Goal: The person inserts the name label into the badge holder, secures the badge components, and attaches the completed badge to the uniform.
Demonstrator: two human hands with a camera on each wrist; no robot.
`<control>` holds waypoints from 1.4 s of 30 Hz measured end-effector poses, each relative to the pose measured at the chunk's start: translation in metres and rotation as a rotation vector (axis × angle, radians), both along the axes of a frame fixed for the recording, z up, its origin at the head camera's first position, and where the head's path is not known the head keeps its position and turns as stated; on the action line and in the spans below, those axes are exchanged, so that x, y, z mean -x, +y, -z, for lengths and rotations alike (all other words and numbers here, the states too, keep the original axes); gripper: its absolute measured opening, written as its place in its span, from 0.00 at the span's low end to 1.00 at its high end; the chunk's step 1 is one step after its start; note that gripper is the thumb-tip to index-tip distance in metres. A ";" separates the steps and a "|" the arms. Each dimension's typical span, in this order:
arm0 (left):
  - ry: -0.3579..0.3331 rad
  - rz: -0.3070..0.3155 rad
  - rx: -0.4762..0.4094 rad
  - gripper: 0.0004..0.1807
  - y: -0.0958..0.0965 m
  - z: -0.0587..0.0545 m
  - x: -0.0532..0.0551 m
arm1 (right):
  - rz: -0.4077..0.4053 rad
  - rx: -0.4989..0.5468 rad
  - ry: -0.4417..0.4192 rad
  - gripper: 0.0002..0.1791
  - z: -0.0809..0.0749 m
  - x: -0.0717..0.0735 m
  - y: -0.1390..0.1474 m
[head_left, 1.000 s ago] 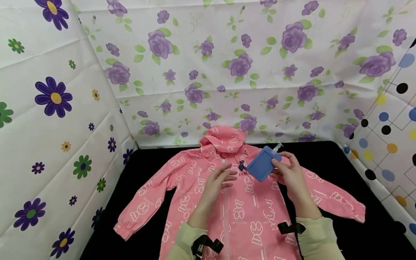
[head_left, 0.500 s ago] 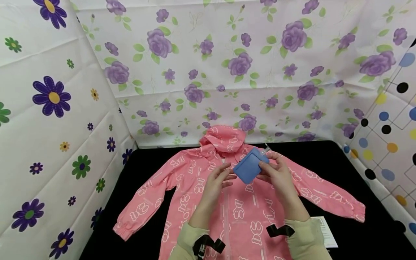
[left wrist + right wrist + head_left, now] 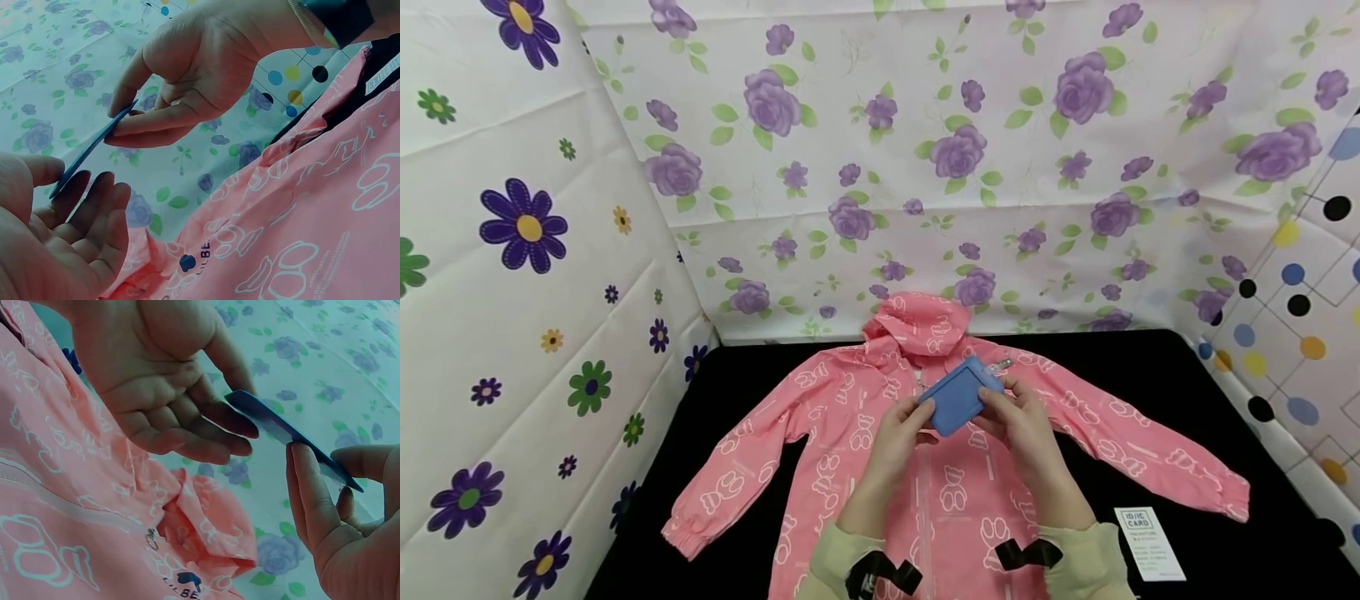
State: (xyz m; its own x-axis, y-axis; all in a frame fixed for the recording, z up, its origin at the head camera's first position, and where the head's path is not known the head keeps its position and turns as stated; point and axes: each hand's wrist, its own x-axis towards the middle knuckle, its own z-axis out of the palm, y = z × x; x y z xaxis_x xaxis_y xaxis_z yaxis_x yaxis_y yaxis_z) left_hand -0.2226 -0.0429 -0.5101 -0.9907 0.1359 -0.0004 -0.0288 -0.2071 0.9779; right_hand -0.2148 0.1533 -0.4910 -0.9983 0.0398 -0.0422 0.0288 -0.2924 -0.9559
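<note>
A blue badge holder (image 3: 957,402) with a clear strap and clip at its top corner is held tilted above the chest of a pink hooded jacket (image 3: 951,487). The right hand (image 3: 1024,427) pinches its clip end between thumb and fingers. At the opposite lower-left corner, the left hand (image 3: 895,433) pinches it with the thumb on the front face. Both wrist views show the badge holder (image 3: 94,147) edge-on as a thin blue sheet between the hands. In the right wrist view the left hand's thumb and index finger meet its far corner, the other fingers loosely bent.
The jacket lies spread on a black tabletop (image 3: 1150,367), sleeves out to both sides and hood towards the back wall. A white card (image 3: 1150,543) printed "ID/IC CARD" lies at the right. Floral and dotted cloth walls (image 3: 955,200) enclose the table on three sides.
The right hand has carried the badge holder left and down to the left hand, whose fingers now pinch its corner. The white card on the table, hidden before, has come into view.
</note>
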 end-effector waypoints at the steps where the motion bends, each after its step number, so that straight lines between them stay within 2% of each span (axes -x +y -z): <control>1: -0.003 -0.008 -0.002 0.18 0.001 0.000 0.000 | 0.000 0.003 -0.004 0.15 0.001 0.000 -0.001; 11: -0.010 -0.042 -0.016 0.16 0.001 0.000 0.002 | -0.042 -0.003 -0.041 0.25 -0.002 -0.002 -0.002; 25: -0.025 -0.065 -0.020 0.23 -0.005 -0.003 0.000 | -0.075 -0.004 -0.029 0.22 -0.001 -0.005 -0.001; 34: -0.029 -0.077 -0.083 0.25 -0.011 -0.006 0.001 | -0.158 -0.031 -0.009 0.22 0.001 -0.004 0.006; 42: -0.019 -0.096 -0.079 0.25 -0.014 -0.007 0.001 | -0.176 -0.051 -0.047 0.32 0.000 -0.005 0.016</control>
State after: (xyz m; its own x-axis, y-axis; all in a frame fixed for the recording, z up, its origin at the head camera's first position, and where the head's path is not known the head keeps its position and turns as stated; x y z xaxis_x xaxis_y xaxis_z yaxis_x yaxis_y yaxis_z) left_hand -0.2233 -0.0569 -0.5029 -0.9991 0.0409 -0.0121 -0.0233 -0.2858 0.9580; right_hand -0.2096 0.1689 -0.4914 -0.9870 -0.1319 -0.0916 0.1203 -0.2297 -0.9658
